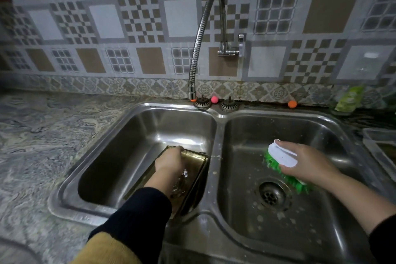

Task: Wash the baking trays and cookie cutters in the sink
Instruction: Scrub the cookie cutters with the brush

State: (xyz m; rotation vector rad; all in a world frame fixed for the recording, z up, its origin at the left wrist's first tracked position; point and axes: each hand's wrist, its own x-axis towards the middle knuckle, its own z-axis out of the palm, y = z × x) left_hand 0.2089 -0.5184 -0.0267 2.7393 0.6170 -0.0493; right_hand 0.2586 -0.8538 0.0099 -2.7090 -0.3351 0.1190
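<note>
My left hand (pixel 170 159) curls over the gold rectangular baking tray's (pixel 192 164) far edge, fingertips hidden, while my right hand (pixel 306 162) grips the white-handled green-bristled scrub brush (pixel 281 156).

left hand (pixel 170 159) gripping tray (pixel 194 164), right hand (pixel 308 162) holding brush (pixel 280 162)

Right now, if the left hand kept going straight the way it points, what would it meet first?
Probably the back wall of the left basin. The left hand grips the far edge of the baking tray and points away from the person; depth is unclear.

Baking tray (pixel 194 163) half hidden under left forearm, green bottle (pixel 348 100) blurred, right-edge container (pixel 379 146) cut off
</note>
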